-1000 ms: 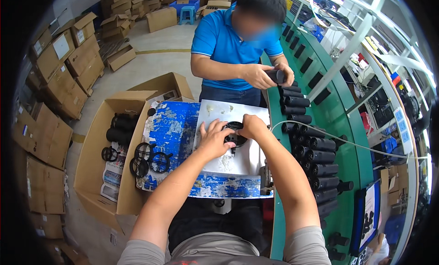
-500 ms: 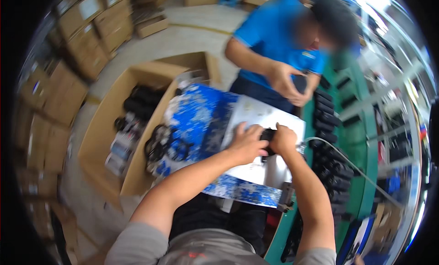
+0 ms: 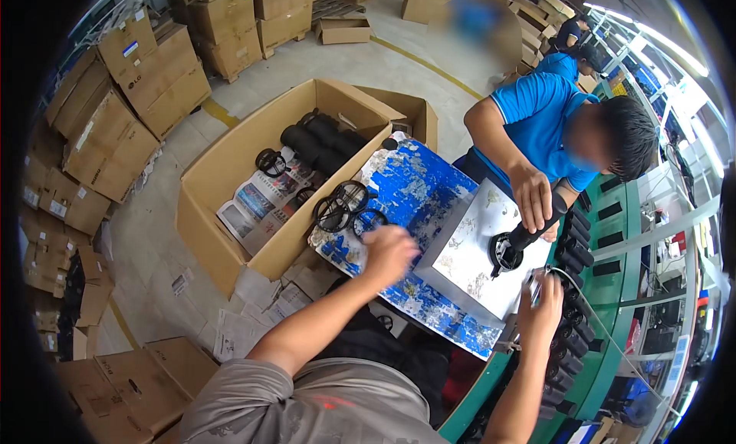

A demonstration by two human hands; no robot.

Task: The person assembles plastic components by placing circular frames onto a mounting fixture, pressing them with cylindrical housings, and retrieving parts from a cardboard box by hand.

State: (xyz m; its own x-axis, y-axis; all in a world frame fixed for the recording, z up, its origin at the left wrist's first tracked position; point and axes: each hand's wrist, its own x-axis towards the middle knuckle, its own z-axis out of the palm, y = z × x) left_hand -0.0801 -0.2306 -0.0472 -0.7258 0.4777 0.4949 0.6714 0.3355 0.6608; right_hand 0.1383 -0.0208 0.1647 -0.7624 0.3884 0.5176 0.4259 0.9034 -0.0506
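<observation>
Head view, looking down on a blue, paint-chipped desk (image 3: 418, 191) with a white block (image 3: 468, 260) on its right half. A moment earlier both of the wearer's hands met over a black ring part on that block; now they have parted, and that piece appears to have been passed on. The left hand (image 3: 389, 252) hovers loosely curled, grasping nothing, over the desk's middle, just short of a cluster of black wire rings (image 3: 345, 210) at the left edge. The right hand (image 3: 543, 306) sits at the desk's right edge beside a row of black cylinders (image 3: 571, 337) on the green conveyor (image 3: 613, 291) — fingers bent, though whether they grip anything cannot be told. On the white block stands a black tube with a ringed base (image 3: 515, 245), between the wearer's hands — held by a co-worker's hand (image 3: 533, 199) from the far side. An open cardboard box (image 3: 230, 168) of black parts lies left of the desk.
</observation>
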